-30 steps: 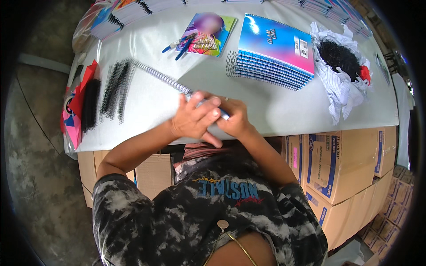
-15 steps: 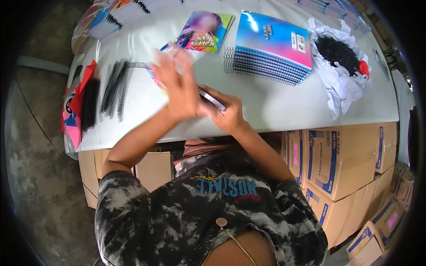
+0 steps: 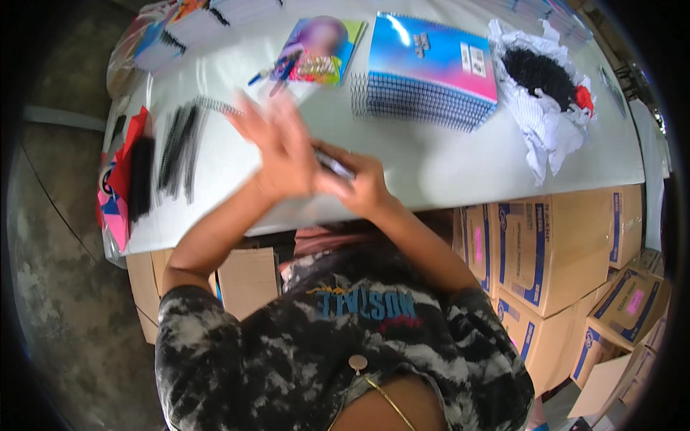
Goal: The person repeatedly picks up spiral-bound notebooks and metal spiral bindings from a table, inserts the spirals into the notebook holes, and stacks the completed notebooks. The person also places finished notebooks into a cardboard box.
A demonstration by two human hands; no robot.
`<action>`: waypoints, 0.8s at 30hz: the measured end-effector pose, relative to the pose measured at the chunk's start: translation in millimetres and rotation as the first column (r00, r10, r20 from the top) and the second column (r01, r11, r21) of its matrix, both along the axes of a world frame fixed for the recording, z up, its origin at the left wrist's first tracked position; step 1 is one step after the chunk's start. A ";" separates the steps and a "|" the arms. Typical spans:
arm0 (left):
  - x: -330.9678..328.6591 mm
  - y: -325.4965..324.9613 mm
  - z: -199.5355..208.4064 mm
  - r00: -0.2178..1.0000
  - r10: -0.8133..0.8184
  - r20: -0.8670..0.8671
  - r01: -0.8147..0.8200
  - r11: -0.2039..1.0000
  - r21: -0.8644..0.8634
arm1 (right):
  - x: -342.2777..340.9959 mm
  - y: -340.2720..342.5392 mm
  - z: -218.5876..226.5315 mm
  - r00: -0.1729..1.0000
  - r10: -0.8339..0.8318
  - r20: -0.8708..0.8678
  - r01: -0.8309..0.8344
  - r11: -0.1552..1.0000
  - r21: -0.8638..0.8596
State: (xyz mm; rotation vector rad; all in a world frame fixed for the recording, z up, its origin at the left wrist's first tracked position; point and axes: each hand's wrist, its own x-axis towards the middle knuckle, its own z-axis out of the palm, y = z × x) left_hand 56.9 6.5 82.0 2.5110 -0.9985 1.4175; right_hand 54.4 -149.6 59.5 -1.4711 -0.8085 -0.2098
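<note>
Table [image 3: 438, 161]: notebooks [image 3: 435, 61] bound, 1 o'clock; coils [image 3: 180, 147] seemingly unused, 10 o'clock; booklet [image 3: 335, 166] gripped by right hand [image 3: 365, 184], left hand [image 3: 285, 156] splayed.

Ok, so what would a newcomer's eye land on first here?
Likely the stack of blue-and-pink notebooks on the table, right of centre. Then the blurred, spread left hand near the middle, beside the right hand gripping a slim thing. Right of the stack, a black tangle sits on crumpled white cloth.
</note>
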 end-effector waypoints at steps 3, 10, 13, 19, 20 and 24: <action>6.3 7.2 -3.7 0.967 0.060 -0.246 -0.091 0.989 -0.114 | 4.7 6.4 -2.4 0.997 -0.055 0.060 0.055 0.998 -0.009; 12.0 -13.0 28.4 0.976 0.043 0.214 -0.041 0.999 -0.015 | 5.3 1.4 -5.5 0.999 -0.006 0.034 0.007 0.999 -0.038; -0.1 -14.3 1.9 0.994 0.024 -0.102 -0.040 0.986 -0.164 | 6.1 8.8 -9.6 0.999 -0.041 0.020 0.040 0.999 0.017; 12.4 -5.9 22.8 0.979 0.133 0.154 -0.114 0.985 -0.130 | 5.4 3.4 -7.9 1.000 0.023 0.005 -0.022 0.991 -0.128; 6.0 -9.1 23.5 0.986 0.165 0.034 -0.162 0.984 -0.079 | 3.0 4.9 -9.4 0.995 0.070 -0.073 -0.076 0.994 -0.084; -39.4 -20.6 -45.1 0.911 -0.106 -0.398 0.116 0.993 0.000 | 10.3 9.6 -14.5 0.997 -0.024 -0.071 0.027 0.998 0.052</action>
